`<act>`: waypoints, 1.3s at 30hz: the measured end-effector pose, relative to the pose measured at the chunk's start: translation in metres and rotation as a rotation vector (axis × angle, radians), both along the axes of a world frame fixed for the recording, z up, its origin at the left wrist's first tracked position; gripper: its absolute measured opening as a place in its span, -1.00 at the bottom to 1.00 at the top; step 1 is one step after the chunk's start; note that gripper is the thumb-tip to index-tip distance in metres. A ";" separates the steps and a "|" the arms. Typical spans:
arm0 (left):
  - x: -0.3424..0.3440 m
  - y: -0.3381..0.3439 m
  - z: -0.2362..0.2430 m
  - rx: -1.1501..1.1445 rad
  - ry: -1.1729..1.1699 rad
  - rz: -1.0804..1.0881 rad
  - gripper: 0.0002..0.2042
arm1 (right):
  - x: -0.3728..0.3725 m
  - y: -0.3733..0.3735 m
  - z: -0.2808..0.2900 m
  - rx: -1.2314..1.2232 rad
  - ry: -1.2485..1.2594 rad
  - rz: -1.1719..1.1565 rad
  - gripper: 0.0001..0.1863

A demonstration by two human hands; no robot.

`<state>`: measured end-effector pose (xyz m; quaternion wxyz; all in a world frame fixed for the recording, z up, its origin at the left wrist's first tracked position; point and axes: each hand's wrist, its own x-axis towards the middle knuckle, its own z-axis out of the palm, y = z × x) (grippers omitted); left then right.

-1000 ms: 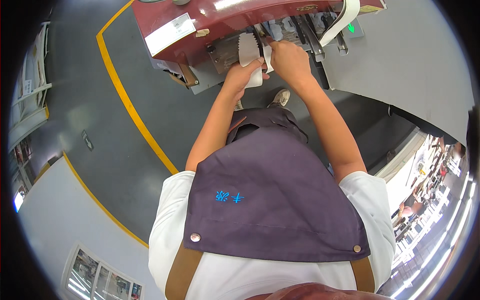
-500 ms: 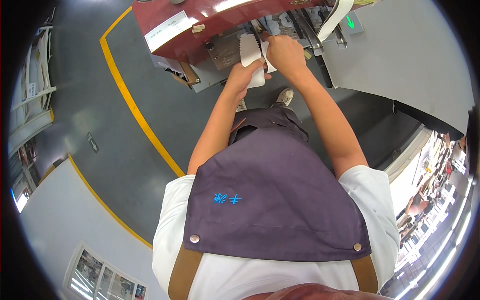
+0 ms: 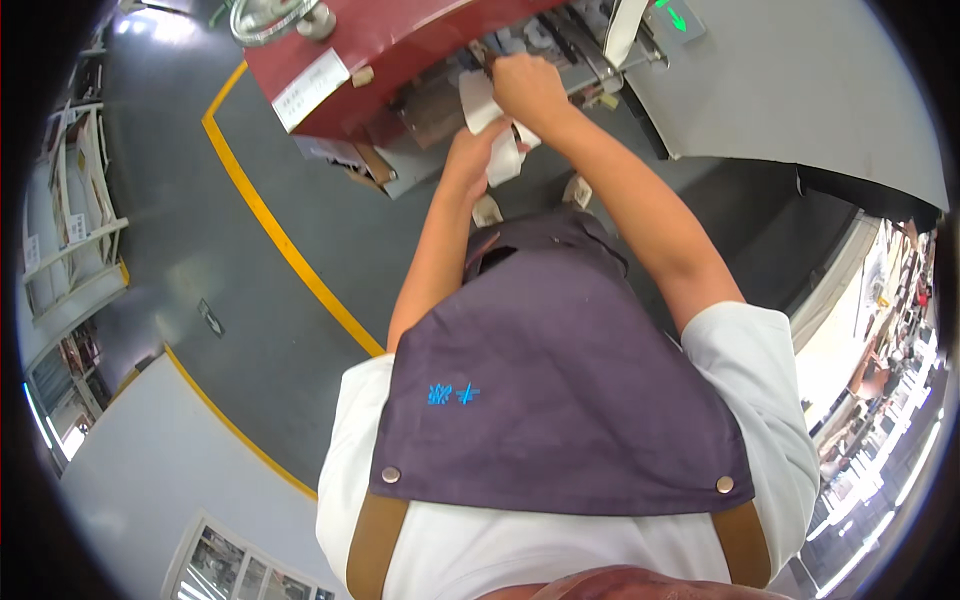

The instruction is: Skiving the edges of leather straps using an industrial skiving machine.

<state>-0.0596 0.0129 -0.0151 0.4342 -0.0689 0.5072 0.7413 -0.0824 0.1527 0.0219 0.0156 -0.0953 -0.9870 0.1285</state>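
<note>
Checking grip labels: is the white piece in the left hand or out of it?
In: the white piece shows above and below the left hand, whose thumb lies across it.

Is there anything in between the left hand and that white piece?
Nothing visible is: the left hand holds the white piece directly. The right hand is close by, at the piece's upper right, but not between them.

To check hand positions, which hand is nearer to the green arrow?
Right. The right hand is left of and below the green arrow; the left hand is farther left and lower.
</note>
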 end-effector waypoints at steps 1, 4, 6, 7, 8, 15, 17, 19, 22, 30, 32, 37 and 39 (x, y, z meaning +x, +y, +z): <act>-0.003 0.001 0.003 -0.023 0.005 -0.003 -0.74 | 0.001 0.000 -0.002 0.004 0.008 0.011 -0.82; -0.010 0.000 0.005 0.005 0.003 0.004 -0.73 | 0.007 0.002 0.003 -0.019 0.016 0.022 -0.82; -0.010 -0.001 0.002 -0.010 0.000 0.003 -0.73 | 0.007 0.003 0.011 -0.045 0.015 0.027 -0.83; -0.011 -0.002 0.000 -0.023 0.000 0.004 -0.73 | 0.007 0.004 0.014 -0.031 0.006 0.041 -0.83; -0.011 -0.002 -0.002 -0.026 -0.002 0.006 -0.73 | 0.005 0.004 0.017 -0.017 -0.003 0.055 -0.83; -0.021 0.000 0.001 -0.018 0.046 -0.014 -0.71 | -0.011 -0.001 -0.004 -0.025 0.019 0.018 -0.81; -0.026 -0.001 0.003 -0.041 0.066 -0.026 -0.70 | 0.010 -0.001 -0.010 -0.040 0.061 0.027 -0.80; -0.020 -0.006 0.004 -0.060 0.050 -0.024 -0.67 | 0.031 -0.001 -0.008 -0.057 0.092 0.045 -0.78; -0.015 -0.013 0.008 -0.075 0.056 -0.001 -0.66 | 0.053 0.011 -0.003 -0.289 0.296 -0.107 -0.72; 0.003 -0.033 0.036 0.084 0.079 -0.256 -0.66 | 0.100 0.001 0.012 -1.195 0.125 -0.308 -0.81; 0.011 -0.031 0.047 0.097 0.074 -0.348 -0.66 | 0.101 -0.006 0.016 -1.173 0.200 -0.246 -0.77; 0.015 -0.034 0.045 0.081 0.055 -0.474 -0.64 | 0.104 -0.015 0.028 -0.881 0.400 -0.108 -0.75; 0.017 -0.039 0.041 0.090 0.079 -0.566 -0.68 | 0.107 -0.015 0.027 -0.880 0.410 -0.121 -0.75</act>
